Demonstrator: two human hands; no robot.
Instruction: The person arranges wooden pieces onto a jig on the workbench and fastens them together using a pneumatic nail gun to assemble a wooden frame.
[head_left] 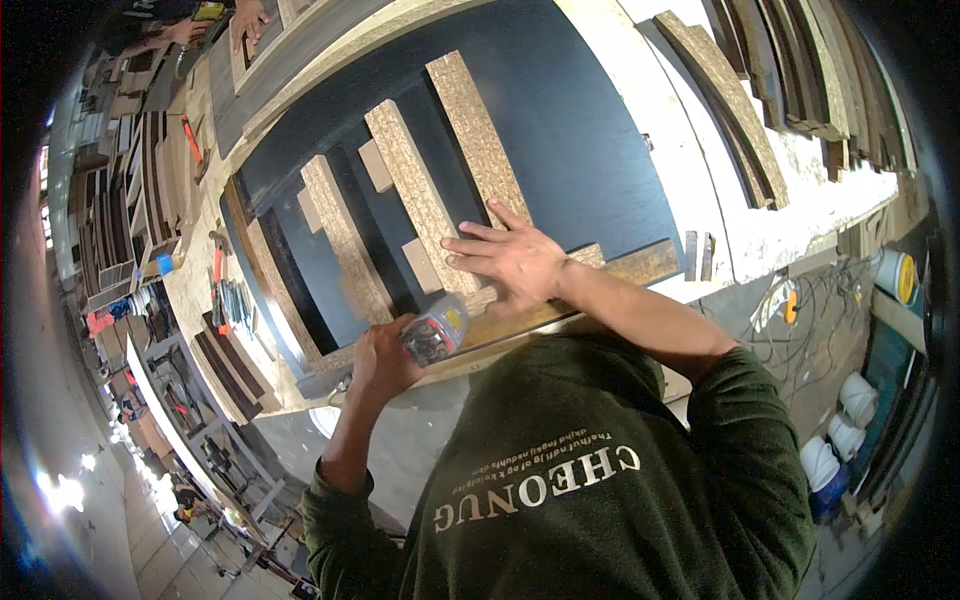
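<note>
Chipboard strips (412, 178) under flat, splayed right hand (520, 262); grey power tool (436, 335) in wrapped grip of left hand (385, 360), near edge of dark panel (585, 140).

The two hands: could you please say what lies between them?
The head view shows a grey tool in the left hand, then some chipboard toward the right hand.

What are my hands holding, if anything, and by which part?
Your left hand holds a greyish bottle-like object, apparently by its left side; its exact kind is unclear. Your right hand lies spread over particleboard strips, gripping nothing visible.
</note>
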